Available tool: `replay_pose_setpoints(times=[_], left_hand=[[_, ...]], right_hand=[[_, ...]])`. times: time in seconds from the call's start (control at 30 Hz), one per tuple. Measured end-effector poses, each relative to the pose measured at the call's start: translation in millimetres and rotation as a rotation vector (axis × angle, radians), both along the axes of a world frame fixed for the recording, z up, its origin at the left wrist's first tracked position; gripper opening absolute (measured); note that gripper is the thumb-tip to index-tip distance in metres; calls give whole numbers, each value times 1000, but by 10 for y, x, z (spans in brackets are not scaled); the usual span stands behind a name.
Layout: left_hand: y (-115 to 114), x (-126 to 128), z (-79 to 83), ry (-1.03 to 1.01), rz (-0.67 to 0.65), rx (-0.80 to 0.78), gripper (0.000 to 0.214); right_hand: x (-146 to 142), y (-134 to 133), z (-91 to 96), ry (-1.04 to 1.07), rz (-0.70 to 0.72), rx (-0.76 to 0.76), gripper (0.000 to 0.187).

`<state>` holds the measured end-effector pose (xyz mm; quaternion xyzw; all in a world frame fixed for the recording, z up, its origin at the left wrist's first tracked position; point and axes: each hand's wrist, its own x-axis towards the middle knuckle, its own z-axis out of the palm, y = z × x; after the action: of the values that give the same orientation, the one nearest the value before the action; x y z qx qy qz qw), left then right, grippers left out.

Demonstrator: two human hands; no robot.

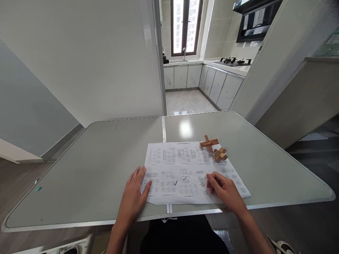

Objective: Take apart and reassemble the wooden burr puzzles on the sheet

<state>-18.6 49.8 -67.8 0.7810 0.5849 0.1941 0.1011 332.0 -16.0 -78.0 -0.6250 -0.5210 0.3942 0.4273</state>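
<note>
Head view: the left hand (136, 188) lies flat, released, on the left edge of the near white printed paper sheet (169, 167); even pressure should steady it. The right hand (224, 188) curls near right, grip unclear. Brown wooden cross (209, 143) and chunky wooden block (219, 154) sit far right.

Paper sheet (169, 168), print too small to read, right hand (224, 189), fingertips partly hidden, shoe (285, 248) cut off below

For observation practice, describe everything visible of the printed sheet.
The sheet looks like white paper with rows of small printed diagrams and two dark marks. It lies flat over the table seam. The left hand rests over its left edge; whether the right hand touches it is unclear. Two wooden assemblies sit at its far right corner.
</note>
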Motion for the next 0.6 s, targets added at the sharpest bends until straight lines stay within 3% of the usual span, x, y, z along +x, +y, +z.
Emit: replay_pose_setpoints(times=[0.6], left_hand=[[26, -44, -68, 18, -41, 57, 48]], right_hand=[[7, -4, -39, 6, -12, -3, 53]])
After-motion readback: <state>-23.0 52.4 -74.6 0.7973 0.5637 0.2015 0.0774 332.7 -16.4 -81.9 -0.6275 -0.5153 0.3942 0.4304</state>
